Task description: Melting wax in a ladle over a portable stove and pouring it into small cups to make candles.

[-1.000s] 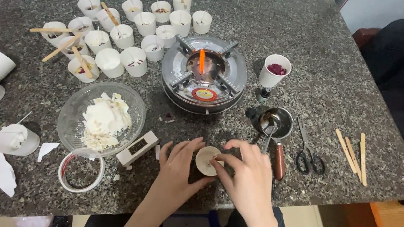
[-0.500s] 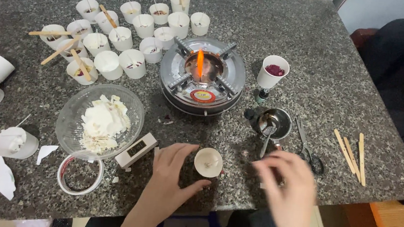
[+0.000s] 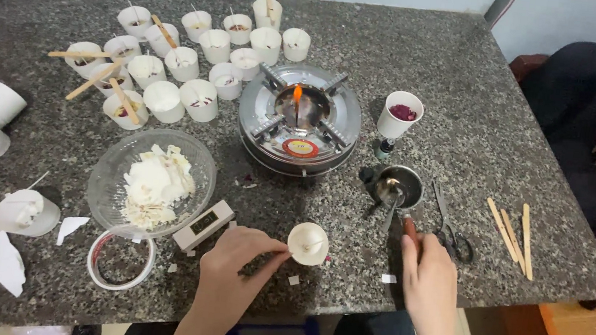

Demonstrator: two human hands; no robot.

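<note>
Left hand (image 3: 231,256) fingers pinching small paper cup (image 3: 307,243) rim — keep upright. Right hand (image 3: 430,271) fingers curled over saucepan handle (image 3: 410,231) — grip firm, lift level.

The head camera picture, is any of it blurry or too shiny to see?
In the head view it is mostly sharp; the stove gleams with pale glare round its orange flame, both hands, left hand and right hand, look crisp, and shadows on the granite table are soft and faint.
</note>
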